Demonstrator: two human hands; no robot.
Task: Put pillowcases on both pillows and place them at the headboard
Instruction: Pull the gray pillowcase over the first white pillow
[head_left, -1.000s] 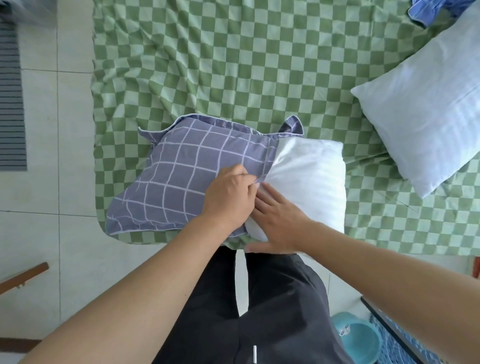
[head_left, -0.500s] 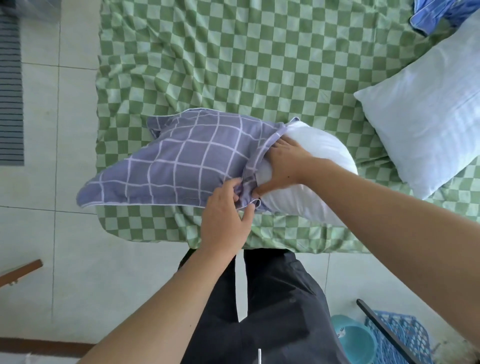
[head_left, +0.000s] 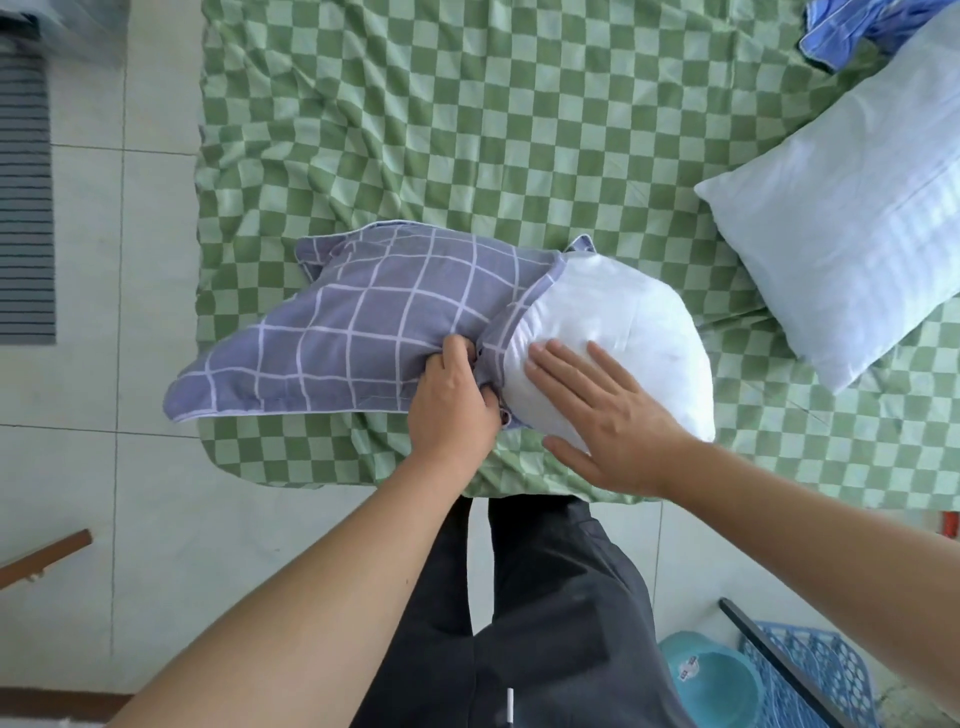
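Nearest, the left hand (head_left: 457, 400) is seen gripping the bunched hem of the purple checked pillowcase (head_left: 353, 332), while the right hand (head_left: 608, 410) is laid flat, fingers straight, on the half-covered white pillow (head_left: 618, 332) at the bed's (head_left: 467, 130) near edge. Both are judged soft and light; the hem is best held. Farther off, a second bare pillow (head_left: 852, 234) lies.
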